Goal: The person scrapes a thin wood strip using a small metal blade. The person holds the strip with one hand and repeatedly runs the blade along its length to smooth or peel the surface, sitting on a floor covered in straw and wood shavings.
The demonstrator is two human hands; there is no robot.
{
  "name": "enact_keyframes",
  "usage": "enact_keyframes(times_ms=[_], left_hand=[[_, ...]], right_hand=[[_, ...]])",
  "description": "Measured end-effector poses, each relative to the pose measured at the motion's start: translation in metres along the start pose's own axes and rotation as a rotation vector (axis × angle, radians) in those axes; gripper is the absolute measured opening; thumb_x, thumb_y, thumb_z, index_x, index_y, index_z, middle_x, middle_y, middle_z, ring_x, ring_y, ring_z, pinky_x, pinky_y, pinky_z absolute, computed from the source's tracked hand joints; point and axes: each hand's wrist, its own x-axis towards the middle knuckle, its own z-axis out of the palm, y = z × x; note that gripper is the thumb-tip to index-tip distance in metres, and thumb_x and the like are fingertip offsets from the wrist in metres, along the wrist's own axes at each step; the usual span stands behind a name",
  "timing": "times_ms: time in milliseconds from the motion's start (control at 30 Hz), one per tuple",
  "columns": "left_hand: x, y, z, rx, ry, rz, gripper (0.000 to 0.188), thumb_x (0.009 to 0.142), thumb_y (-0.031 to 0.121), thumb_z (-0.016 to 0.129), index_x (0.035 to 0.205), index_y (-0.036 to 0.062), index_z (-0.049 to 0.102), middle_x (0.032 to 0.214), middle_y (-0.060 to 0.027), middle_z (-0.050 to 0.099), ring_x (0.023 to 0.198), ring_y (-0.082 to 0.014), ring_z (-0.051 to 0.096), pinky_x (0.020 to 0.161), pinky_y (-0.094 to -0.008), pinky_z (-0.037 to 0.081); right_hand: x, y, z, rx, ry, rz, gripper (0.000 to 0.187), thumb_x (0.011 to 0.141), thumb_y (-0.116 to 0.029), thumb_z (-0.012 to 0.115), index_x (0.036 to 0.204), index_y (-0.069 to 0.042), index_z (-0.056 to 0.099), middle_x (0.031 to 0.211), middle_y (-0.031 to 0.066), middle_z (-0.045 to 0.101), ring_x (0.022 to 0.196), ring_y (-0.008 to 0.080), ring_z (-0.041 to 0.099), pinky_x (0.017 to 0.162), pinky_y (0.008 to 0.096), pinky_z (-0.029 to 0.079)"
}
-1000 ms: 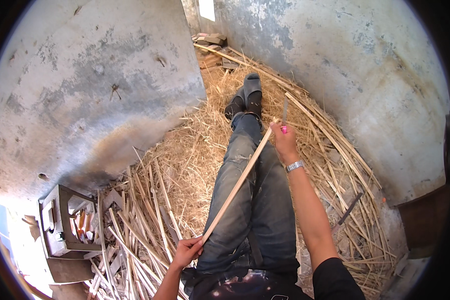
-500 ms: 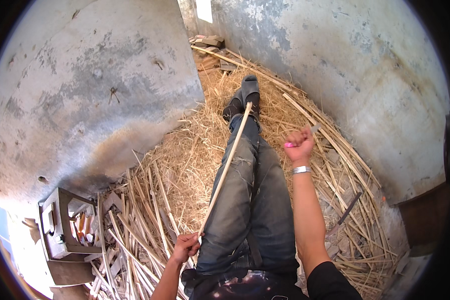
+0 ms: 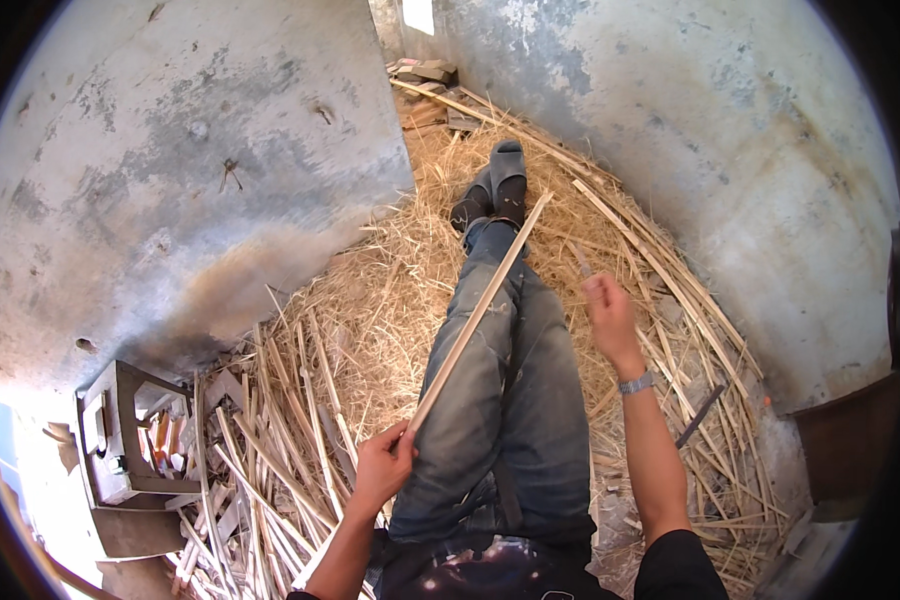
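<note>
A long pale strip of split bamboo or wood slants over my outstretched legs, its far tip beside my crossed feet. My left hand is closed around its near end, pinching it by my thigh. To the right of my knees, my right hand grips a small knife; the blade points away from me and its handle is hidden in my fingers. The knife is apart from the strip. My jeans lie under the strip.
Curly shavings cover the floor around my legs. Many loose strips lie at left and along the right wall. A dark bar rests on the right. An overturned stool-like frame stands at left, and wood blocks sit in the far corner.
My right hand has turned, swinging the knife blade leftward and upright. The strip's far end has shifted right and turned to show its flat face; my left hand has moved slightly forward.
</note>
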Motion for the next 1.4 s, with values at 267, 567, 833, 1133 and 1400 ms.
enact_keyframes(times_ms=[267,567,833,1133,1400], left_hand=[[0.03,0.044,0.029,0.207,-0.007,0.171,0.023,0.102,0.015,0.062,0.118,0.0028,0.074,0.067,-0.0076,0.068,0.06,-0.0127,0.065,0.058,-0.0307,0.049],[0.012,0.024,0.035,0.267,0.145,0.38,0.016,0.097,0.014,0.068,0.104,0.0019,0.073,0.072,-0.0212,0.066,0.062,-0.0374,0.067,0.056,-0.0434,0.05],[-0.028,-0.024,-0.004,0.342,0.186,0.454,0.011,0.093,0.008,0.072,0.103,0.0045,0.074,0.072,-0.0161,0.066,0.06,-0.0327,0.066,0.056,-0.0415,0.051],[-0.024,-0.037,-0.013,0.453,0.205,0.518,0.012,0.091,0.008,0.074,0.103,0.0068,0.074,0.068,-0.0127,0.063,0.054,-0.0308,0.063,0.051,-0.0411,0.049],[-0.057,-0.062,-0.037,0.485,0.197,0.495,0.012,0.091,0.007,0.074,0.103,0.0055,0.074,0.065,-0.0111,0.062,0.053,-0.0276,0.063,0.049,-0.0394,0.049]], right_hand=[[-0.097,-0.074,0.08,-0.428,-0.453,-0.216,0.036,0.104,-0.044,0.055,0.093,-0.009,0.057,0.068,0.0215,0.066,0.066,0.0424,0.069,0.056,0.0536,0.052],[-0.066,-0.026,0.096,-0.68,-0.217,-0.256,0.049,0.106,-0.048,0.049,0.085,-0.006,0.062,0.063,0.0208,0.066,0.059,0.0428,0.068,0.054,0.0556,0.053],[-0.012,-0.007,0.038,-0.582,-0.239,-0.135,0.055,0.107,-0.049,0.046,0.082,-0.004,0.066,0.071,0.0243,0.067,0.067,0.0461,0.066,0.058,0.0548,0.051],[-0.076,-0.04,0.092,-0.652,-0.361,-0.35,0.052,0.103,-0.051,0.053,0.076,-0.008,0.064,0.061,0.0217,0.064,0.058,0.0432,0.067,0.056,0.0549,0.054],[-0.018,-0.015,0.064,-0.672,-0.214,-0.304,0.052,0.105,-0.049,0.052,0.076,-0.007,0.063,0.06,0.02,0.062,0.056,0.0423,0.064,0.049,0.0546,0.049]])
